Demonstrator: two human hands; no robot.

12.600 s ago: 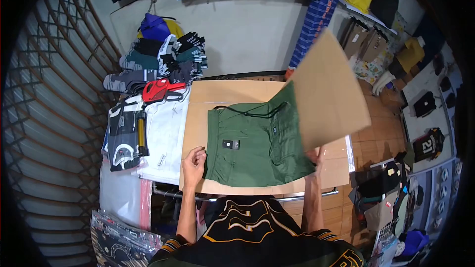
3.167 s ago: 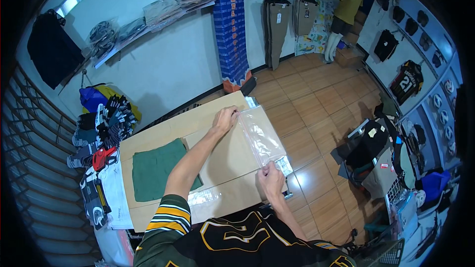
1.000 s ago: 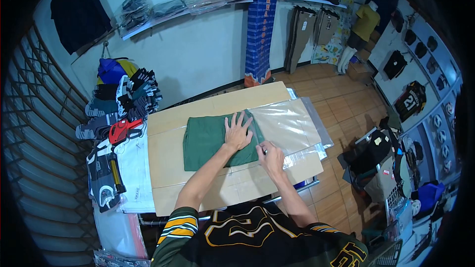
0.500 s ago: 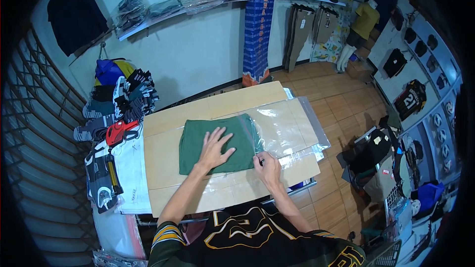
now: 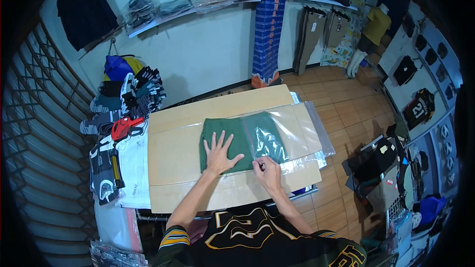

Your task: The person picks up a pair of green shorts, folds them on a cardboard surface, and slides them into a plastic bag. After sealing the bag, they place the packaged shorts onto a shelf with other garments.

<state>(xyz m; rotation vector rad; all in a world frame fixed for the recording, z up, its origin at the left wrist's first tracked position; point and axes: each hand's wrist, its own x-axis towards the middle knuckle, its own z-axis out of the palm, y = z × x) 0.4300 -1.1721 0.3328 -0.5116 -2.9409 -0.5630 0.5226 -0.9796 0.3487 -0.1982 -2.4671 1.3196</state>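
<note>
A folded green garment (image 5: 237, 131) lies on the cardboard-topped table, its right part inside a clear plastic bag (image 5: 299, 123). My left hand (image 5: 218, 155) rests flat on the uncovered left part of the cloth, fingers spread. At the near edge of the bag's mouth, my right hand (image 5: 266, 170) pinches the plastic bag between thumb and fingers. The bag's opening crosses the garment near its middle, and the rest of the bag stretches right past the cardboard's edge.
Brown cardboard (image 5: 183, 146) covers the table. To the left are a pile of socks (image 5: 143, 91), a red tool-like object (image 5: 127, 127) and packed clothing (image 5: 105, 173). A blue pillar (image 5: 268, 29) stands behind the table. Black clothes (image 5: 376, 160) are heaped at right.
The garment has slid right, so more of it is inside the bag. My left hand has moved right with it, fingers more spread. My right hand still pinches the bag's edge.
</note>
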